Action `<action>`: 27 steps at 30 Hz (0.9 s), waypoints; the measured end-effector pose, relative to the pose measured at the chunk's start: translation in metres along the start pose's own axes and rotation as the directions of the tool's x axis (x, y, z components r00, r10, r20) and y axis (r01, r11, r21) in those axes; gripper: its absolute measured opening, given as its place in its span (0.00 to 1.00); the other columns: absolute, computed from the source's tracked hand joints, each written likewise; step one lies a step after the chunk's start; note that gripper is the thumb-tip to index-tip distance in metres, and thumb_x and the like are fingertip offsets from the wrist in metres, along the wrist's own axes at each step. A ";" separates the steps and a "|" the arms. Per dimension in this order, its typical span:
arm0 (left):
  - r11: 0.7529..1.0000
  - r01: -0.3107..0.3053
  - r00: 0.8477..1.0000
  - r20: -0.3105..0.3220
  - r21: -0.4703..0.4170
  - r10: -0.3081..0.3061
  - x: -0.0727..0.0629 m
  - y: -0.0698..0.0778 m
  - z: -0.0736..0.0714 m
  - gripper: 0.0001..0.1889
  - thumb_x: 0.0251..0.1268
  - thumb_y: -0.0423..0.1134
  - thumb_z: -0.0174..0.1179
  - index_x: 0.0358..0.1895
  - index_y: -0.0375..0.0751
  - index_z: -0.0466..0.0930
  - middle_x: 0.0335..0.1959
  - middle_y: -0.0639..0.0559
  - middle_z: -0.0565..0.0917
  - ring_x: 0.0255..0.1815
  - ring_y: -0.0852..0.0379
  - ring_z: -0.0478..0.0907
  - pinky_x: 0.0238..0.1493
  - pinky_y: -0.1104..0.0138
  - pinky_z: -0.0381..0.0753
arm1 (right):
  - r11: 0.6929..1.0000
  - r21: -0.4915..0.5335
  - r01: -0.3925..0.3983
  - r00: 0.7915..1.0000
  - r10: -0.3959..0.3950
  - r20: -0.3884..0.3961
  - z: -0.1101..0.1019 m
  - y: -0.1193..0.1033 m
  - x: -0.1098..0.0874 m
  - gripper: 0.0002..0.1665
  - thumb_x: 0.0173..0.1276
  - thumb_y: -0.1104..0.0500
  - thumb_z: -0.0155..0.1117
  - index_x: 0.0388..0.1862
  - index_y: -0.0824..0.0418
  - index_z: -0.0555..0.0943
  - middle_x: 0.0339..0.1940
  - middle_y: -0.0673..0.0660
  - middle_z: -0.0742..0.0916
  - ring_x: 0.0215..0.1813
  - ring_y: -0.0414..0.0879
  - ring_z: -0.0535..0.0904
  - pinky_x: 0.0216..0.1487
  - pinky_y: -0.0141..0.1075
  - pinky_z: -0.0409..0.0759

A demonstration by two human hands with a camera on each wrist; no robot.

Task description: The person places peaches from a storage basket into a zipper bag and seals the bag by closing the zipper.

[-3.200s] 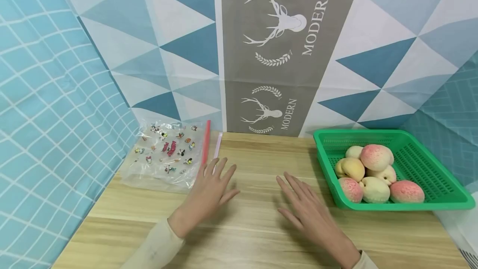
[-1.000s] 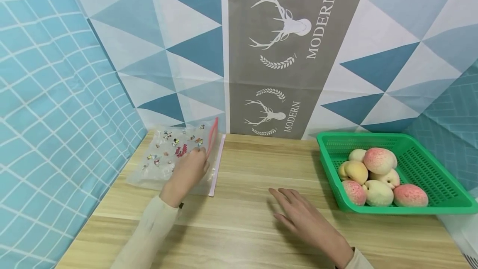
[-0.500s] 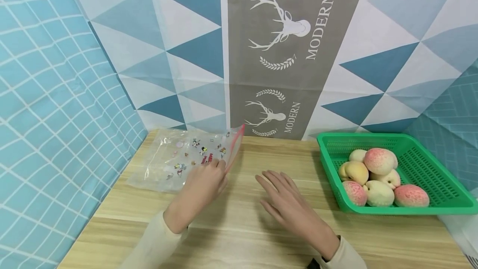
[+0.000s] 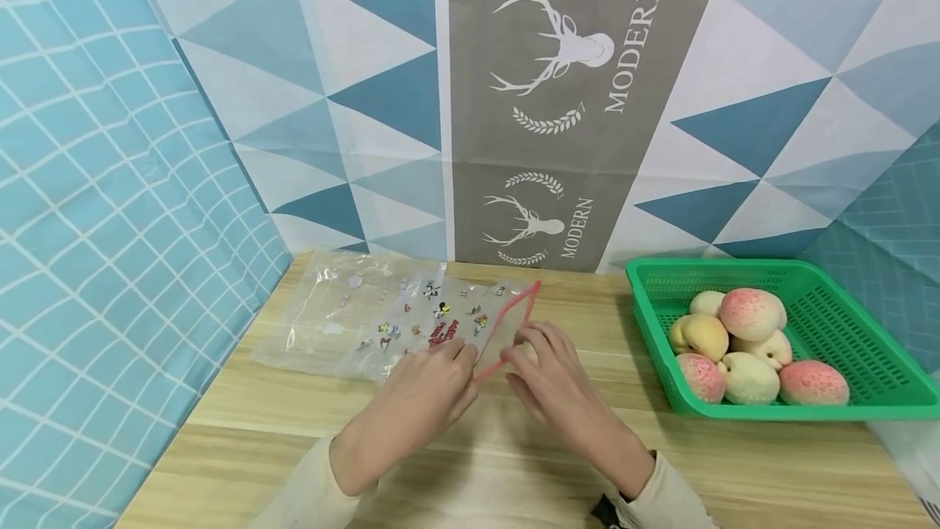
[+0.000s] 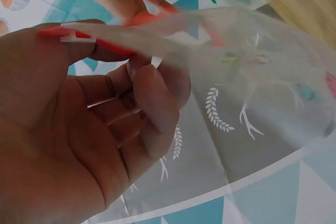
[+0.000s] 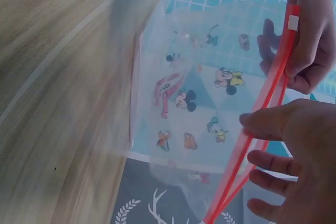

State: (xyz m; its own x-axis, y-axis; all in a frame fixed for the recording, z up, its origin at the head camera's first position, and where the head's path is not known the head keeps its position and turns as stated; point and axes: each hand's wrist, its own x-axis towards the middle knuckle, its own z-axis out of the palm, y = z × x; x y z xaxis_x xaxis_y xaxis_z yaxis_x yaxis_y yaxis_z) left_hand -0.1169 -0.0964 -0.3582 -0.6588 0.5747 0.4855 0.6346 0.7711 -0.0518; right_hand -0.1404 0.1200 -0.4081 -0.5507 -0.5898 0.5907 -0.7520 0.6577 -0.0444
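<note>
From where I'm standing, what matters is the mouth of the red-zip bag (image 4: 461,321): it sits right btwn the two hands, rim slanting from a far R corner back twd the person, w/ the body trailing off L and the opening facing R. L hand (image 4: 414,398) is the nearer one, its thumb & fingers pinching the red strip (image 6: 276,80) at the near end. R hand (image 4: 554,382) is just across the mouth, thumb & fingers parted, nothing gripped afaict; thumb overlaps the strip in the R wrist view, but can't tell if it's pressing. Strip's two sides stand apart there, a narrow gap btwn 'em. Bag's long axis: roughly L–R, mouth end a bit raised off the surface (image 4: 242,447), back part over a second bag (image 4: 319,304), which lies flat on the L. Count: 2 hands; 2 bags, prob., given the see-thru overlap; 1 green basket (image 4: 808,412), R of the R hand & well apart from it; in it min. 7 peaches (image 4: 749,313), approx. 3 pink, 3 pale, 1 yellow, poss. 1 more behind the top pink one, too hidden to say.
</note>
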 end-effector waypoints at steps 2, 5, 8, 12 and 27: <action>1.000 0.003 1.000 -0.024 -0.003 -0.003 0.001 0.001 -0.001 0.08 0.56 0.34 0.62 0.27 0.41 0.71 0.22 0.54 0.70 0.17 0.59 0.69 0.12 0.69 0.65 | 1.000 0.002 0.018 1.000 -0.018 -0.014 0.000 0.001 -0.001 0.06 0.64 0.60 0.68 0.39 0.57 0.80 0.50 0.58 0.81 0.58 0.55 0.73 0.63 0.50 0.69; 1.000 0.022 0.998 -0.054 -0.003 -0.023 0.002 0.001 -0.002 0.05 0.56 0.33 0.61 0.31 0.38 0.75 0.24 0.53 0.74 0.17 0.57 0.72 0.14 0.67 0.70 | 0.999 -0.015 0.042 0.999 -0.042 -0.020 -0.003 0.002 -0.003 0.02 0.68 0.60 0.64 0.35 0.57 0.79 0.53 0.59 0.82 0.59 0.55 0.75 0.60 0.50 0.73; 0.999 0.046 0.998 -0.045 -0.026 -0.047 0.003 0.000 -0.002 0.08 0.56 0.33 0.62 0.37 0.35 0.76 0.24 0.53 0.74 0.16 0.58 0.70 0.14 0.67 0.69 | 0.997 -0.039 0.062 0.997 -0.064 -0.047 -0.007 0.002 -0.004 0.02 0.71 0.61 0.60 0.36 0.57 0.79 0.56 0.59 0.83 0.62 0.55 0.76 0.61 0.49 0.74; 0.994 0.040 0.999 0.028 -0.102 -0.037 0.006 0.000 0.003 0.15 0.57 0.34 0.63 0.47 0.36 0.73 0.19 0.57 0.70 0.16 0.62 0.65 0.15 0.70 0.65 | 0.993 -0.046 0.105 0.991 -0.108 -0.077 -0.013 0.002 -0.005 0.06 0.73 0.61 0.54 0.37 0.58 0.79 0.60 0.59 0.82 0.65 0.54 0.75 0.62 0.47 0.74; 0.991 0.114 0.987 -0.105 -0.076 -0.122 0.042 -0.013 0.022 0.21 0.62 0.29 0.57 0.16 0.49 0.59 0.12 0.62 0.52 0.15 0.64 0.48 0.14 0.70 0.51 | 0.999 0.006 0.051 0.998 -0.051 0.037 -0.025 0.007 -0.031 0.08 0.77 0.60 0.47 0.41 0.59 0.74 0.37 0.51 0.85 0.47 0.48 0.83 0.68 0.47 0.69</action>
State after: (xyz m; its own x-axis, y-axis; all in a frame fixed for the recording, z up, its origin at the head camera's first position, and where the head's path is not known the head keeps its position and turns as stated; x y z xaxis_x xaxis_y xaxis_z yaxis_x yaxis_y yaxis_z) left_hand -0.1614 -0.0768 -0.3562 -0.6850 0.4445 0.5773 0.5841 0.8086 0.0704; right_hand -0.1195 0.1546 -0.4065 -0.5241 -0.6396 0.5624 -0.7813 0.6238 -0.0186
